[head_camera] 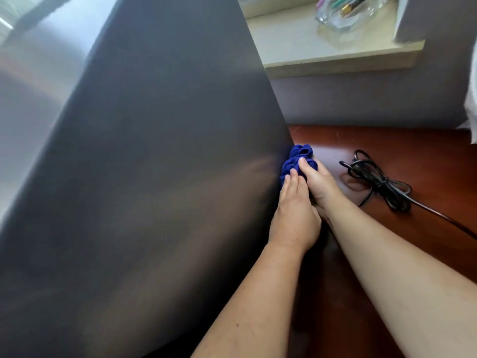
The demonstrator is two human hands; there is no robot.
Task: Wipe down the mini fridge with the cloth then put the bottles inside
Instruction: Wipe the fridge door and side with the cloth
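Two hands on one blue cloth [296, 164], bunched up and pressed against the lower right edge of the mini fridge [154, 164], down near the floor. Left hand [294, 213] laid over the cloth's near side, fingers stretched forward along the fridge wall, palm down. Right hand [318, 182] closed around the cloth from the right, fingertips dug into the folds. Hands touching each other, right wrist tucked partly under the left. Bare forearms entering from bottom right.

Fridge side: dark grey, glossy, filling the left two thirds of the view, faint reflections of the arms on it. Door not visible from here; no telling whether open or shut.

Red-brown wooden floor [387, 140] to the right of the fridge. Black power cord [379, 179] coiled and tied on the floor, just right of the hands, not touching them, tail running off toward the right edge. Grey wall behind. Pale ledge [335, 60] above it, glass dish [346, 19] on top holding small coloured items, too blurred to identify.
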